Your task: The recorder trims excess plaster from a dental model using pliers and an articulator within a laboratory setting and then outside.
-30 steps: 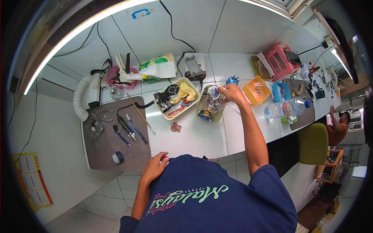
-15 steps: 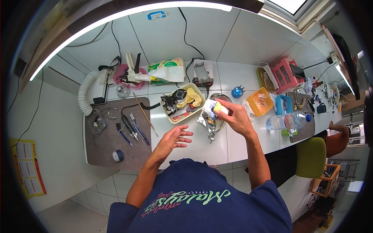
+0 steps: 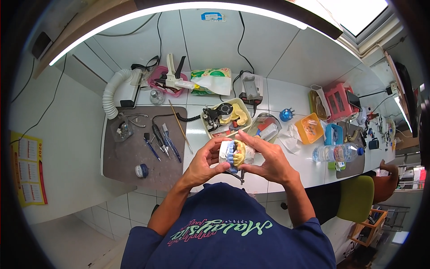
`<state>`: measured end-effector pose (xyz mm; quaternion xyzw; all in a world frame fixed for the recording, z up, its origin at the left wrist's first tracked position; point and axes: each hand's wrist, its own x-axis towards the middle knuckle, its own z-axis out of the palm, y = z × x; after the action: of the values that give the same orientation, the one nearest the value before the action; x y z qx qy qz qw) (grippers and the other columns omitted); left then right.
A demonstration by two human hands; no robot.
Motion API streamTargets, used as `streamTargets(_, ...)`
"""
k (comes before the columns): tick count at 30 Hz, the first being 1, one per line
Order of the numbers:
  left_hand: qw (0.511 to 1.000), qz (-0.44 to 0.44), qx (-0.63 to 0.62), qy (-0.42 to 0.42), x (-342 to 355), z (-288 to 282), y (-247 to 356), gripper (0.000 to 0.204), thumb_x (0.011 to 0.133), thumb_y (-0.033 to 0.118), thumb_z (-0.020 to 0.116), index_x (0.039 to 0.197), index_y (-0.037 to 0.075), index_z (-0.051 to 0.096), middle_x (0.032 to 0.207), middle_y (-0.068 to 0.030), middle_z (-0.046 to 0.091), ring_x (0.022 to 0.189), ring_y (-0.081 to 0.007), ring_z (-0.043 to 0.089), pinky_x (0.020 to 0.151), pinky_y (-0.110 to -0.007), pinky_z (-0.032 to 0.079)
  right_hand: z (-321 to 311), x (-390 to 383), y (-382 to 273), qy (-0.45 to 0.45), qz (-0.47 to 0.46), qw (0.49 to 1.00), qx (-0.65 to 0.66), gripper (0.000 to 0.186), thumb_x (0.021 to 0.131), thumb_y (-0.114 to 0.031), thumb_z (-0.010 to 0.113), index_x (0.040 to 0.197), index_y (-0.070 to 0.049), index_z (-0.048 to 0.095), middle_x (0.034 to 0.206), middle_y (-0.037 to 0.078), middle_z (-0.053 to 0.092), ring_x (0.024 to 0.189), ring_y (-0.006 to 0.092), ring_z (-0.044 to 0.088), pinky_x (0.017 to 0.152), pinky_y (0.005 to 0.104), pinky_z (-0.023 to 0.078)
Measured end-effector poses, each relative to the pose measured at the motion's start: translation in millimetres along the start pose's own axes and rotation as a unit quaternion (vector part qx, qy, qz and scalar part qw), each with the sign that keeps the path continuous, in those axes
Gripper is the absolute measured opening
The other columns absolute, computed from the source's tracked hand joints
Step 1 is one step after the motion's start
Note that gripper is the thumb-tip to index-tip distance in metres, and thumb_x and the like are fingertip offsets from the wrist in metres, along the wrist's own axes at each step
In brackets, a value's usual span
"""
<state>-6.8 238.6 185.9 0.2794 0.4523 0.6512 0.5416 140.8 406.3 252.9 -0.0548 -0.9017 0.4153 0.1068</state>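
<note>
Between my two hands is a pair of dental casts (image 3: 230,154), one blue and one yellow, on white plaster bases. The rows of teeth face each other. My left hand (image 3: 204,165) grips the blue cast's side, thumb near its lower edge. My right hand (image 3: 272,162) closes round the yellow cast's side, thumb and fingers at opposite edges. Below the casts, a metal articulator part (image 3: 242,176) sticks out; my hands hide most of the rest. Just beyond is a cream tray (image 3: 249,128) with a black articulator (image 3: 218,114) and yellow casts (image 3: 242,117).
On the left, a brown mat (image 3: 121,157) bears a brush, a handpiece (image 3: 158,135), pliers and a small jar (image 3: 141,171). An orange tray (image 3: 310,127), a blue ball-shaped item (image 3: 286,114) and a water bottle (image 3: 336,153) stand on the right. Behind are a tissue pack (image 3: 210,81) and a caulking gun (image 3: 172,76).
My left hand has gone from empty and spread to gripping the casts. They have come nearer my body and turned, so both rows of teeth show. The view has shifted.
</note>
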Motion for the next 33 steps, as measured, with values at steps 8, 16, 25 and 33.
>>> streamTargets(8, 0.992, 0.094, 0.061, 0.065, -23, -2, 2, 0.069, 0.073, 0.011, 0.08, 0.131, 0.006, 0.043, 0.122, -0.0109, 0.055, 0.114, -0.0186, 0.055, 0.102, -0.035, 0.044, 20, 0, -9, 0.051, -0.009, 0.999, -0.016, 0.073, 0.071, -0.019, 0.081, 0.136, -0.01, 0.049, 0.124, 0.012, 0.06, 0.108, 0.0298, 0.061, 0.09, 0.037, 0.05)
streamTargets(16, 0.988, 0.103, 0.092, 0.074, -31, -4, -3, 0.07, 0.071, 0.009, 0.08, 0.13, 0.004, 0.042, 0.124, -0.0111, 0.052, 0.116, -0.0179, 0.053, 0.101, -0.033, 0.044, 40, -9, -8, 0.055, 0.032, 0.997, 0.05, 0.071, 0.073, -0.016, 0.08, 0.136, -0.008, 0.048, 0.121, 0.016, 0.061, 0.106, 0.0311, 0.061, 0.089, 0.0376, 0.05)
streamTargets(25, 0.979, -0.016, 0.203, 0.031, -49, -22, -22, 0.079, 0.068, 0.018, 0.087, 0.133, 0.005, 0.044, 0.124, -0.0099, 0.052, 0.115, -0.0183, 0.054, 0.1, -0.034, 0.044, 90, -36, 19, 0.024, 0.116, 0.974, 0.192, 0.061, 0.076, -0.015, 0.079, 0.13, -0.003, 0.053, 0.119, 0.019, 0.062, 0.099, 0.028, 0.066, 0.085, 0.0361, 0.055)
streamTargets(33, 0.967, -0.025, 0.25, 0.039, -39, -20, -35, 0.072, 0.071, 0.013, 0.083, 0.133, 0.004, 0.048, 0.121, -0.0107, 0.056, 0.112, -0.0197, 0.057, 0.098, -0.034, 0.047, 101, -45, 42, 0.022, 0.145, 0.958, 0.247, 0.061, 0.078, -0.013, 0.077, 0.132, -0.003, 0.051, 0.122, 0.018, 0.06, 0.106, 0.0279, 0.064, 0.094, 0.037, 0.052)
